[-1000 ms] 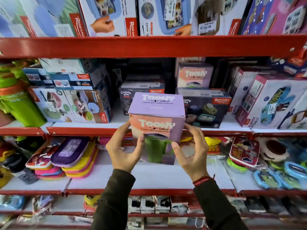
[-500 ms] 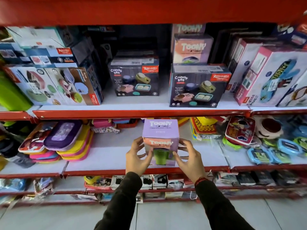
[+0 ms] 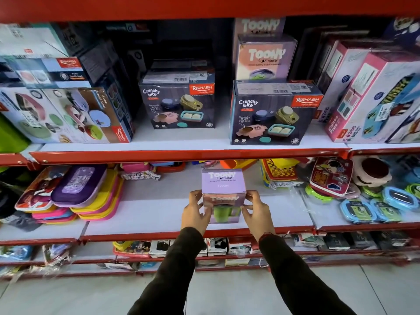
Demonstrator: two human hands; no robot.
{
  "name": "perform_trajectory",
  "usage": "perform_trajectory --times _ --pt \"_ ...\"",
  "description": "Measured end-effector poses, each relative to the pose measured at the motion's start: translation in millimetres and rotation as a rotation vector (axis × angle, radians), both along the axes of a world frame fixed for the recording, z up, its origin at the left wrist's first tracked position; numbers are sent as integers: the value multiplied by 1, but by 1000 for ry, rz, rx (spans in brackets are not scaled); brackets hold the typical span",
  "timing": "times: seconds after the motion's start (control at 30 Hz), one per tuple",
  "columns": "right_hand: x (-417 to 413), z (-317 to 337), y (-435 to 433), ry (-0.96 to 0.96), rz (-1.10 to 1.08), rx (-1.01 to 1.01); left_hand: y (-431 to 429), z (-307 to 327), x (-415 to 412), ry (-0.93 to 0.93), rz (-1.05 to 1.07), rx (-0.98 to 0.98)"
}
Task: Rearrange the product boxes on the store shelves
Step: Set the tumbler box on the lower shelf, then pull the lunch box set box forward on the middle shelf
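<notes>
A lilac and peach Toony tumbler box (image 3: pixel 223 189) stands upright near the front edge of the lower white shelf (image 3: pixel 145 214). My left hand (image 3: pixel 195 212) grips its left side and my right hand (image 3: pixel 256 211) grips its right side. On the shelf above stand two dark Crunchy Bite boxes (image 3: pixel 179 103) (image 3: pixel 272 114). Another Toony tumbler box (image 3: pixel 264 57) sits behind the right one, with one more behind it.
Flat lunch boxes (image 3: pixel 77 192) are stacked at the lower shelf's left. Blue and green containers (image 3: pixel 381 205) and a cartoon pouch (image 3: pixel 331 176) lie at its right. Pink Kidzee boxes (image 3: pixel 372 98) fill the upper right, Rishabh boxes (image 3: pixel 68 114) the upper left. Red shelf edges (image 3: pixel 181 153) run across.
Both hands have carried the Toony box down from in front of the middle shelf to the lower shelf. The view has tilted downward, showing the floor.
</notes>
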State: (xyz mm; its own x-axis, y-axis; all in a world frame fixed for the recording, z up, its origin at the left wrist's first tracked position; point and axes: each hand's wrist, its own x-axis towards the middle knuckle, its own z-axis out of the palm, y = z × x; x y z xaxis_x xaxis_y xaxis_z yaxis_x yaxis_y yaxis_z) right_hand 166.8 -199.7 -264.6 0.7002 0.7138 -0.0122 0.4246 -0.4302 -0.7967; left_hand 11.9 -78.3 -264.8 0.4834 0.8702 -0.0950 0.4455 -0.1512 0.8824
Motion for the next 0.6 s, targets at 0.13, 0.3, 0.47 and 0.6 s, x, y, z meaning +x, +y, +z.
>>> perform_trajectory --times 0.13,0.3,0.47,0.6 --pt "2 4 -1 36 3 16 -3 1 -4 80 -46 49" --pt "3 26 -6 -3 -97 227 -13 23 -9 -3 117 201" --pt "16 79 3 -179 -170 550 -1 81 17 -228 56 473" --pt "43 132 13 -246 -337 699 13 140 55 -371 -5 554"
